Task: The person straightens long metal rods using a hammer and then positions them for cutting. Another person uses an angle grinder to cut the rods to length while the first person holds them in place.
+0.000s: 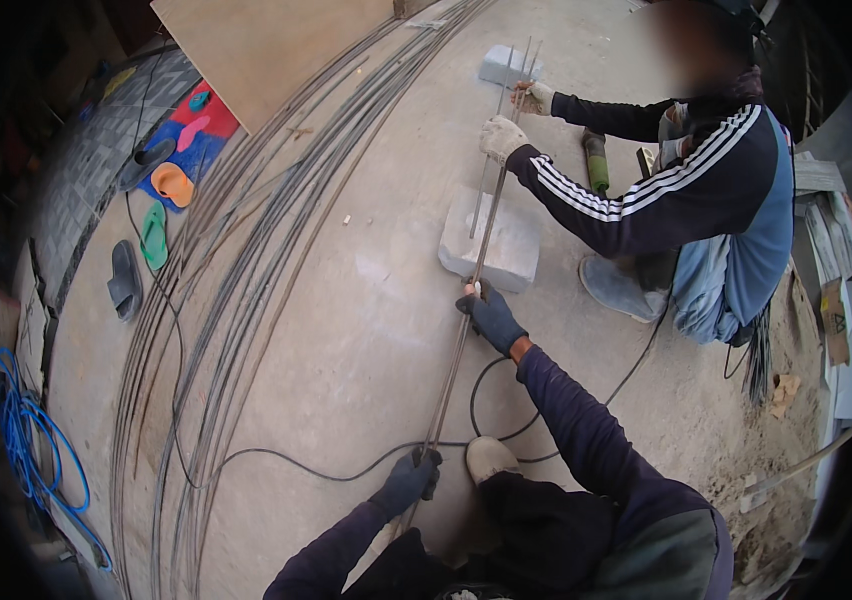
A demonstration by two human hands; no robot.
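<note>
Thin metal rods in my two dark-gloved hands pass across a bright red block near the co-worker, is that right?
Not quite: the head view shows the block is pale grey, not bright red. The rest stands: the thin metal rods in your left hand and right hand pass across it near the co-worker.

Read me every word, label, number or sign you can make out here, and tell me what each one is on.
No words or numbers are legible.
Brown piece at right: a small dark triangular sign; its details are too small to read.
Green-bodied tool: no readable marking.
Co-worker's dark sleeve: white stripes only, no lettering visible.
Steel rods: no lettering visible.
</note>
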